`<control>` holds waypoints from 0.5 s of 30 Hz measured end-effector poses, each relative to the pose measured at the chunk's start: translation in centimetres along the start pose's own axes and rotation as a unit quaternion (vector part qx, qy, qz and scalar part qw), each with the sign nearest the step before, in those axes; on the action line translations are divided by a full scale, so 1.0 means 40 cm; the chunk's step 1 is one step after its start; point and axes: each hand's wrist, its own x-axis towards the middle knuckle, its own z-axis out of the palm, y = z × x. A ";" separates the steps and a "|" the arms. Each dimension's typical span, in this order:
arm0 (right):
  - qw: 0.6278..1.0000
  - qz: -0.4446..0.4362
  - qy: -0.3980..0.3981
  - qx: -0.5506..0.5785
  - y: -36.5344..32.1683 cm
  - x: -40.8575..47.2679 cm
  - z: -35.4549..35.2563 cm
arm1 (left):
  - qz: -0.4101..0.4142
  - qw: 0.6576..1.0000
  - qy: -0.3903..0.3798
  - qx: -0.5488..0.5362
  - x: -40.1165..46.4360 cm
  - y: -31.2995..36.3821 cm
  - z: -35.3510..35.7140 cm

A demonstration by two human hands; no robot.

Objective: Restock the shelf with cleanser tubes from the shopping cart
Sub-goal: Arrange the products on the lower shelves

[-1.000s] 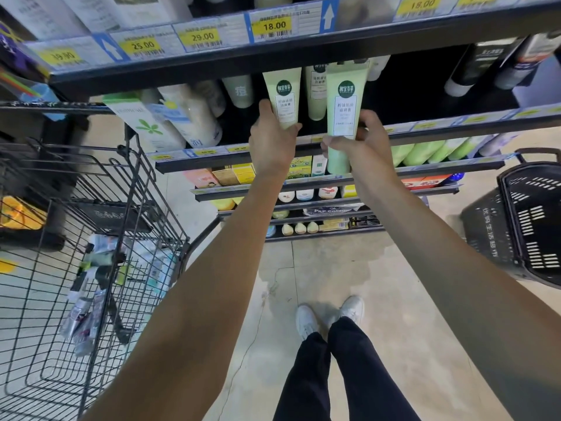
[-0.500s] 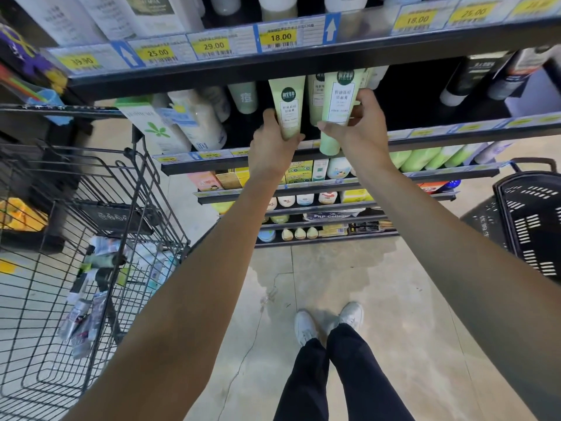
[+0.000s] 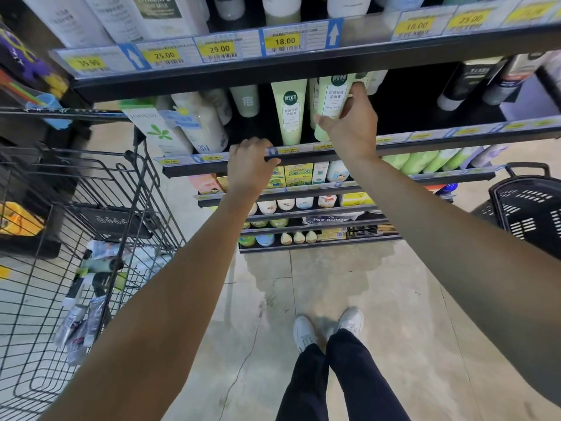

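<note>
The right hand [image 3: 352,123] is clamped on a pale green cleanser tube [image 3: 332,98], thumb on its lower left side and fingers curled over its upper right edge, holding it upright with the cap down on the second shelf [image 3: 425,141]. Just to its left stands a matching green tube [image 3: 290,112], cap down and free of any hand. The left hand [image 3: 250,165] is below and to the left of that tube, its fingers curled over the front rail of the shelf beside the price strip; it carries no tube.

More tubes lie in a loose pile at the bottom of the wire shopping cart [image 3: 91,192] on the left: a green tube [image 3: 97,264] on top, and silvery ones [image 3: 79,323] lower down.

By the look of them these are soft plastic squeeze tubes, light and easy for one hand. The body would likely give under a hard squeeze, so a moderate pinch across the flat width seems right, taken around the middle or lower third where the contents fill it out. The crimped top end is thin and flat and offers less to grip. The glossy skin looks a little slippery. Standing on a narrow cap, a tube is probably tippy, and a nudge to one could topple its neighbour, so the upright tube wants steadying before it is let go. Nothing here looks fragile.
</note>
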 end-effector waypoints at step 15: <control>0.994 0.007 -0.034 -0.100 0.056 0.015 0.034 | 0.003 0.999 0.030 0.036 0.006 -0.009 0.028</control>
